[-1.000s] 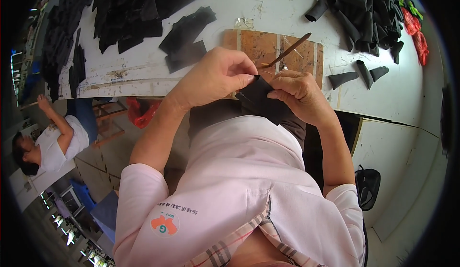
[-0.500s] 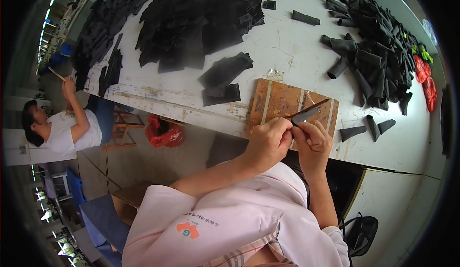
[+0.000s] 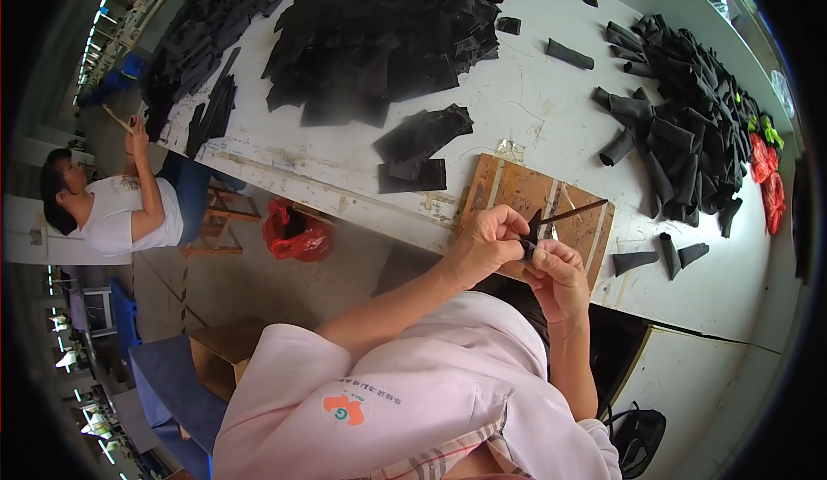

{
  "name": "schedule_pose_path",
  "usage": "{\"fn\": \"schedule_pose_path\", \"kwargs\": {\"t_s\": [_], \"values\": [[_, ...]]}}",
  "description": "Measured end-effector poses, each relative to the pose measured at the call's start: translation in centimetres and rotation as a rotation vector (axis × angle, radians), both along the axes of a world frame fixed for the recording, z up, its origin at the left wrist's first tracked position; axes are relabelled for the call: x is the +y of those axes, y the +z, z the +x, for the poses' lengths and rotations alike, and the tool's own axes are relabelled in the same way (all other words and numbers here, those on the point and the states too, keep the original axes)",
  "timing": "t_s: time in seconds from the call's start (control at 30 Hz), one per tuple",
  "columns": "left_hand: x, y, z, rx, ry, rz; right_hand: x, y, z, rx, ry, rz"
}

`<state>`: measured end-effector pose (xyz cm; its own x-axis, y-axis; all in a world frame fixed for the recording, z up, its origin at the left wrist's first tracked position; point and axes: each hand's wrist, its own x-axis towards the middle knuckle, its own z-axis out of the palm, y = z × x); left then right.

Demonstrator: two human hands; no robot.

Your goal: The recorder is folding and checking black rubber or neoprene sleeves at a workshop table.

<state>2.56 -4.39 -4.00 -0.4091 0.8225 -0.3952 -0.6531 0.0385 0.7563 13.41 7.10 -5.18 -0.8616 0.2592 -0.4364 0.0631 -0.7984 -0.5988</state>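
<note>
A small black fabric piece (image 3: 528, 250) is pinched between my two hands, just over the near part of the wooden board (image 3: 508, 183). My left hand (image 3: 489, 240) is closed on its left side, thumb and forefinger curled round it. From the right, my right hand (image 3: 558, 271) grips it between thumb and fingers. Beyond my fingertips a thin dark stick (image 3: 575, 211) slants across the board toward its right edge; whether it touches the fabric is hidden. Flat black fabric pieces (image 3: 422, 140) lie left of the board, and short black fabric tubes (image 3: 635, 262) lie to its right.
A wide stack of black fabric sheets (image 3: 345, 66) covers the back of the white table (image 3: 517, 105). Black strips (image 3: 207, 15) are heaped at far left, black tubes (image 3: 680, 140) at right beside red plastic bags (image 3: 767, 178). Another person (image 3: 129, 204) sits left, near a red bag (image 3: 295, 232).
The fabric has turned and bunched between my fingers; before, it stretched out along the stick. My right hand has shifted down a little, uncovering more of the stick. The whole view has swung slightly.
</note>
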Motion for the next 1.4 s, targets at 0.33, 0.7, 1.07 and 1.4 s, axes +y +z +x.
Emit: {"fn": "schedule_pose_path", "kwargs": {"t_s": [0.33,0.7,1.07,1.4], "values": [[0.4,-0.1,1.1,0.250,0.133,-0.080,-1.0,-0.4,0.1,-0.040,-0.067,0.070],[-0.5,5.0,1.9,0.536,-0.017,0.152,0.2,2.2,0.1,0.500,-0.259,0.467],[2.1,5.5,2.1,0.444,0.288,0.352,1.2,9.0,-0.2,0.068,-0.114,0.957],[3.9,10.0,-2.2,-0.143,0.016,0.322,3.8,12.0,-1.7,0.078,0.059,0.909]]}}
